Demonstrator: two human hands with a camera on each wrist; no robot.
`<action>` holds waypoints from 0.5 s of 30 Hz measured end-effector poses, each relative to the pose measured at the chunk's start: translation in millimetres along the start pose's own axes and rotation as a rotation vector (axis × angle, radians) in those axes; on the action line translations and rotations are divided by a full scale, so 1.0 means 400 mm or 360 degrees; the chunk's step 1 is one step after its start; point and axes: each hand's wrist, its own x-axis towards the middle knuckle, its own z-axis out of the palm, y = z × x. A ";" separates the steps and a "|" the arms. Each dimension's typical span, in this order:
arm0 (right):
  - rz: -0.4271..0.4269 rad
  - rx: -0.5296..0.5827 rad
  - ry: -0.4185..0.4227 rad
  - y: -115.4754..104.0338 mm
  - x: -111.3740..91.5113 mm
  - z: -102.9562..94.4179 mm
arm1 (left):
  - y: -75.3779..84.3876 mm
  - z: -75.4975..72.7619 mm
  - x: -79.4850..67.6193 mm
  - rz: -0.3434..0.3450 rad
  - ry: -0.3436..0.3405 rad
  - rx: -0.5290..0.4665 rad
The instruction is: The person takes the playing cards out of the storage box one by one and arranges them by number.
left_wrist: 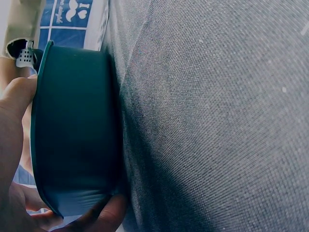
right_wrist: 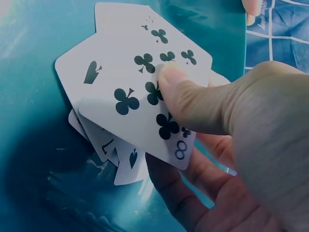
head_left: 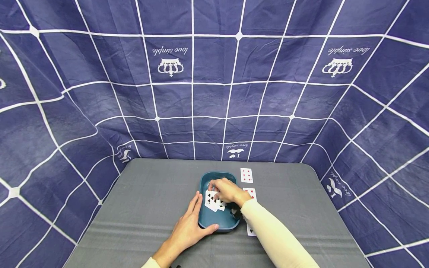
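Right hand [right_wrist: 260, 116] pinches the eight of clubs [right_wrist: 140, 92], thumb on its face and fingers curled beneath; whether the cards under it [right_wrist: 77, 72] are gripped too, I cannot tell. All lie inside the teal tray [head_left: 218, 222]. A light thumb and fingertips slid under one edge should free a single card without dragging its neighbours. Left hand [head_left: 191, 223], fingers straight along the tray's side and thumb spread at the near rim, seems well placed against skidding; gentle, steady pressure would do. On the grey counter [head_left: 161, 193], just right of the tray, lie the six of diamonds [head_left: 246, 175], a hearts card [head_left: 249, 191] partly hidden by the right wrist, and a black-pip card [head_left: 250, 230] nearer the person. Only the right wrist view makes the eight's printed number readable; the left wrist view alone shows the tray's outer wall up close; the head view adds the loose cards outside.
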 end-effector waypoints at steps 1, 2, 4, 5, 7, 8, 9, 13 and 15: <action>0.0005 0.0009 0.0004 0.001 -0.002 -0.001 | 0.001 0.000 0.000 -0.0001 -0.0002 0.0001; 0.0008 0.0016 0.0011 0.003 -0.004 -0.001 | 0.001 -0.001 0.000 -0.0002 -0.0004 -0.0002; 0.0011 0.0038 0.0022 0.005 -0.012 -0.003 | 0.003 -0.002 -0.001 -0.0007 -0.0010 -0.0011; 0.0004 0.0035 0.0033 0.007 -0.015 -0.004 | 0.004 -0.003 -0.001 -0.0011 -0.0015 -0.0016; -0.0019 0.0066 0.0051 0.008 -0.020 -0.007 | 0.006 -0.004 -0.001 -0.0020 -0.0025 -0.0023; -0.0031 0.0076 0.0063 0.008 -0.022 -0.010 | 0.007 -0.005 -0.002 -0.0025 -0.0032 -0.0028; -0.0037 0.0082 0.0068 0.007 -0.024 -0.012 | 0.008 -0.005 -0.002 -0.0029 -0.0037 -0.0032; -0.0048 0.0103 0.0078 0.006 -0.026 -0.019 | 0.011 -0.008 -0.002 -0.0041 -0.0050 -0.0036; -0.0050 0.0102 0.0068 0.007 -0.029 -0.021 | 0.011 -0.008 -0.003 -0.0041 -0.0051 -0.0036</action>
